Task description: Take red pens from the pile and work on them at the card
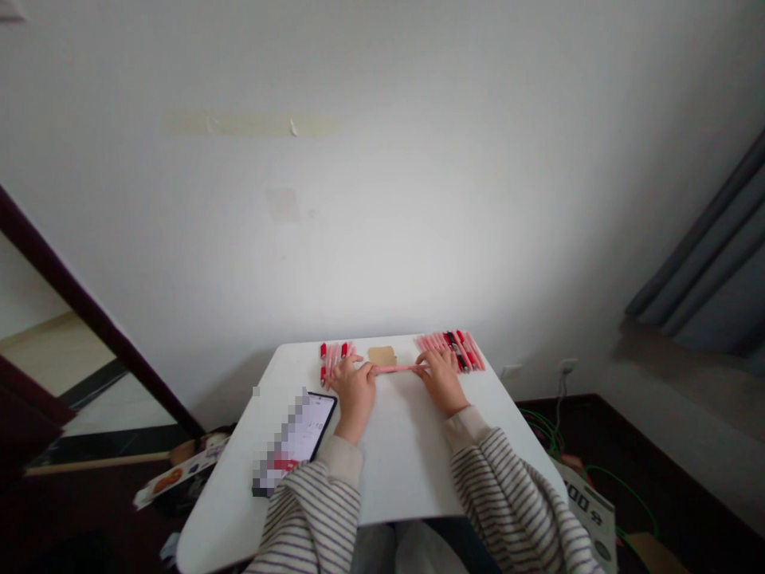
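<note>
A slim pink pen (394, 368) lies level between my two hands over the white table (406, 446). My left hand (355, 392) has its fingers closed on the pen's left end. The other end is pinched by my right hand (443, 383). Beyond my left hand is a small group of pink pens with red parts (333, 355), partly covered by the fingers. A larger row of pink, red and black pens (472, 351) lies beyond my right hand. Between the two groups sits a flat tan piece (381, 355) with rounded corners.
A phone (319, 422) with a lit screen lies left of my left forearm, partly pixelated. The table's far edge stands close to a white wall (382, 223). Green cables (541, 426) and a printed box (589, 510) are on the floor at right.
</note>
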`<move>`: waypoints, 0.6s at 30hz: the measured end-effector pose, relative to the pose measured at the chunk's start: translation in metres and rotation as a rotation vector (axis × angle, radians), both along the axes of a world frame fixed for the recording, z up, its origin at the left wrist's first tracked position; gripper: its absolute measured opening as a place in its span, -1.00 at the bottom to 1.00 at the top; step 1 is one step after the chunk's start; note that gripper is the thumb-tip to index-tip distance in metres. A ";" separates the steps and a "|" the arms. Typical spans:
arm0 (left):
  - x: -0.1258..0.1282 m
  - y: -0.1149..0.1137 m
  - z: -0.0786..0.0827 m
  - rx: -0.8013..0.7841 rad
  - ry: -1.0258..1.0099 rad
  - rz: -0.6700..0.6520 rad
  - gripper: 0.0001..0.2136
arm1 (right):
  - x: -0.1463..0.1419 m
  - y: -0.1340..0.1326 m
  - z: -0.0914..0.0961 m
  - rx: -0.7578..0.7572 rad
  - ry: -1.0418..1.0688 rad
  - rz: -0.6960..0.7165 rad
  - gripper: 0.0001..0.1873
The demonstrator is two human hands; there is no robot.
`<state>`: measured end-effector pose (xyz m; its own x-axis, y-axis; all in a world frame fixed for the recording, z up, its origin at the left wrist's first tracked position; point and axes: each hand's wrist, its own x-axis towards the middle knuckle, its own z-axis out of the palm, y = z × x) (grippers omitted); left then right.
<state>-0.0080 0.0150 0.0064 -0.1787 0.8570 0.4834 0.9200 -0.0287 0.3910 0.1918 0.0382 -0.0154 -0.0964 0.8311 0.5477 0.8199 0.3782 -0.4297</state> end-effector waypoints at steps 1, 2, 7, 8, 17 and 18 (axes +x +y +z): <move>0.000 0.000 0.000 -0.001 -0.001 0.000 -0.82 | 0.000 0.000 0.000 -0.001 0.008 0.008 -0.83; 0.000 0.000 0.001 0.000 -0.001 0.001 -0.81 | 0.000 0.000 -0.001 -0.006 0.014 0.012 -0.79; 0.000 -0.001 0.002 0.003 0.003 0.002 -0.81 | 0.001 0.000 -0.001 -0.036 -0.011 0.012 -0.76; 0.000 -0.001 0.003 0.001 0.000 -0.001 -0.81 | 0.001 0.000 0.000 -0.027 -0.012 0.016 -0.77; -0.001 -0.001 0.002 0.007 -0.053 0.003 -0.81 | 0.006 0.006 -0.004 0.079 0.108 -0.018 -0.91; -0.001 -0.001 0.001 0.009 -0.059 0.007 -0.81 | 0.007 0.006 -0.005 0.082 0.117 -0.030 -0.91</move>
<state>-0.0090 0.0137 0.0078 -0.2128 0.8514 0.4795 0.8956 -0.0262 0.4441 0.1984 0.0446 -0.0202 -0.0032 0.7847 0.6199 0.7775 0.3918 -0.4919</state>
